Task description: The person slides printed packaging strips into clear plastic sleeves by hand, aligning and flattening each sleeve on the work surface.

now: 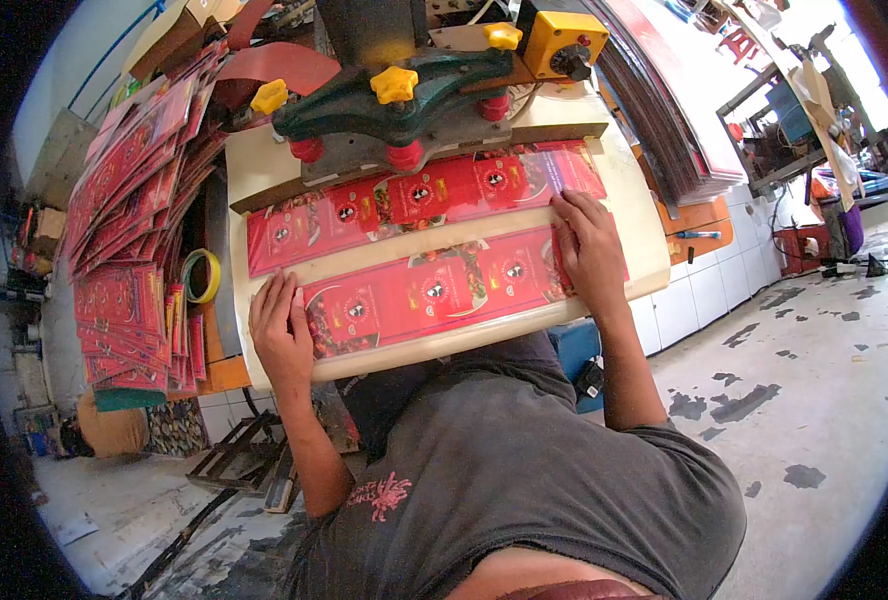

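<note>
Two long red printed sheets lie side by side on the cream work board. The near printed sheet point(414, 300) is under both hands at its ends. My left hand point(282, 325) rests on the near sheet's left end, fingers extended and close to the far sheet's left corner. My right hand point(589, 245) lies over the near sheet's right end, its fingertips reaching the lower edge of the far printed sheet point(419, 198). Neither hand grips anything that I can see. The far sheet sits right in front of the dark press head point(394, 120), with the cream board point(654, 260) showing around both.
Yellow star knobs point(395, 85) top the press, and a yellow control box point(567, 48) is at its right. Stacks of red printed sheets point(134, 190) stand on the left by a yellow tape roll point(202, 275). Dark flat boards point(664, 120) are piled at right.
</note>
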A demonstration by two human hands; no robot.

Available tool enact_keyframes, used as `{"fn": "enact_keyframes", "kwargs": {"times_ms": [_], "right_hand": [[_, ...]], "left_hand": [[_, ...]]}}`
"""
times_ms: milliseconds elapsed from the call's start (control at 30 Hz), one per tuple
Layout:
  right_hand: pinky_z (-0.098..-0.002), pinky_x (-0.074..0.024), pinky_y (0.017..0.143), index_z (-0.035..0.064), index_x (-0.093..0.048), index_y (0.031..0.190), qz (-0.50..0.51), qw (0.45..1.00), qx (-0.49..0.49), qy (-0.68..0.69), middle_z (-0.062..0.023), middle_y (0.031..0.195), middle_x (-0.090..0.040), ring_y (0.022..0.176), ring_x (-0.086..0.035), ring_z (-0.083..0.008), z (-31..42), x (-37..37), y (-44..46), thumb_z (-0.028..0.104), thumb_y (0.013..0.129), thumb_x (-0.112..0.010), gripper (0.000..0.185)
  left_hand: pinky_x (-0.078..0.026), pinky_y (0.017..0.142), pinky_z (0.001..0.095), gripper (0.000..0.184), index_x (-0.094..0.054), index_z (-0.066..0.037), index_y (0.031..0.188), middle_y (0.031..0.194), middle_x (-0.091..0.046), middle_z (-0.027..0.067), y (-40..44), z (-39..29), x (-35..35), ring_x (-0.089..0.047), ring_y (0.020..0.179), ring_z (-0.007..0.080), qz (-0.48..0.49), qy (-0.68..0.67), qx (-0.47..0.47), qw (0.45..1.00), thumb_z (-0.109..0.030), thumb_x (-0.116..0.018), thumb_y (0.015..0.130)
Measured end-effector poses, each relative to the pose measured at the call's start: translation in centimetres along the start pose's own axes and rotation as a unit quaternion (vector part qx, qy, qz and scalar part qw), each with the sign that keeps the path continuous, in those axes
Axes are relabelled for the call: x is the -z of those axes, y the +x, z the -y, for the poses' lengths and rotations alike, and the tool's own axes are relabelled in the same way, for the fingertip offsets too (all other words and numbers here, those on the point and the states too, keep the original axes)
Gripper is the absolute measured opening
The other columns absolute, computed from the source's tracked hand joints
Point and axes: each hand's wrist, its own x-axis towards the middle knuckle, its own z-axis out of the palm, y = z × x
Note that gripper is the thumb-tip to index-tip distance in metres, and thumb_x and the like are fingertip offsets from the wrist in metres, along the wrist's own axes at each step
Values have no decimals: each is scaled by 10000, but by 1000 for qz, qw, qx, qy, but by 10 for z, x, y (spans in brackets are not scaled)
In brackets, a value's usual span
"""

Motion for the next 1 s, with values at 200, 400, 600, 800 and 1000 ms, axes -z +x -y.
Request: {"fn": "enact_keyframes", "kwargs": {"times_ms": [200,400,600,800,1000], "right_hand": [[-419,-471,1097,11,-723,1229,5,1000,-2,4,-151,1330,-677,1265,-613,-334,4,2,-5,89,976,-675,270],[-451,-480,1092,-10,-714,1204,2,1000,-5,12,-190,1313,-673,1254,-617,-375,5,3,-4,91,955,-669,272],[-452,-479,1090,-10,-713,1208,-1,1000,0,17,-189,1317,-671,1258,-613,-376,1,0,-2,92,963,-662,270],[-415,-486,1083,2,-721,1216,1,1000,3,4,-163,1319,-679,1252,-625,-338,-1,5,0,83,966,-685,265],[-412,-490,1081,-11,-712,1251,28,999,-34,30,-188,1364,-665,1279,-619,-362,-22,22,23,164,1006,-660,305]], "left_hand": [[-398,1178,447,348,-700,-30,1334,1430,-647,167,-3,2,2,-552,1369,350,1,-3,-5,1000,-192,-552,1063],[-458,1096,457,304,-730,3,1265,1322,-703,188,0,-1,2,-618,1269,368,-29,0,-28,999,-165,-608,1042],[-457,1098,457,303,-729,-2,1268,1325,-704,180,2,-1,0,-619,1268,365,-34,-5,-28,999,-165,-610,1041],[-457,1107,449,308,-727,-9,1277,1363,-684,175,2,-4,4,-615,1276,358,-24,11,-27,999,-170,-606,1044],[-408,1164,449,404,-667,-18,1370,1452,-615,207,16,16,20,-539,1388,387,27,-46,12,999,-279,-571,1078]]}}
